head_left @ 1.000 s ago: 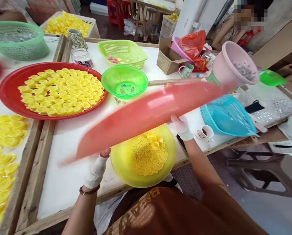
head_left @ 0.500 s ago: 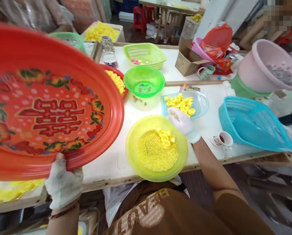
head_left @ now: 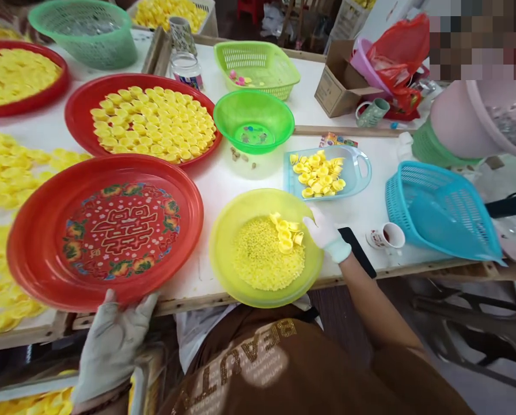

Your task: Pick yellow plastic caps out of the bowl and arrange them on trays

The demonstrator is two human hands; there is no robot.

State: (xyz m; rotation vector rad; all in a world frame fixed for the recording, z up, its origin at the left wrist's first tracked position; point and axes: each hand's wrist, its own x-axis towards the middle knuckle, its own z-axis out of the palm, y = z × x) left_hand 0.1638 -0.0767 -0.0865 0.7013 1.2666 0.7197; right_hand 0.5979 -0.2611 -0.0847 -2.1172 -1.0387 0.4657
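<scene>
My left hand (head_left: 115,328), in a pale glove, is palm up with spread fingers at the near rim of a red round tray (head_left: 189,225). The fingertips touch the rim, and the tray lies flat with a patterned, bare middle. My right hand (head_left: 322,230), in a white glove, has its fingers stretched out at the right rim of a yellow basin (head_left: 223,248). Small yellow beads (head_left: 266,271) fill the basin's bottom, with several yellow cup-shaped pieces (head_left: 285,236) on top. Beyond it, a light blue tray (head_left: 355,184) bears more such yellow pieces (head_left: 318,173).
A second red tray (head_left: 79,115) full of yellow cups stands behind. Loose yellow pieces (head_left: 7,178) cover the table's left. A green bowl (head_left: 253,106), a blue basket (head_left: 439,207), a mug (head_left: 391,236) and a dark phone-like slab (head_left: 357,251) stand or lie around.
The red tray, raised at the left in my left hand, has come down onto the table, and that hand's grip has loosened. My right hand has drawn back to the yellow basin's rim.
</scene>
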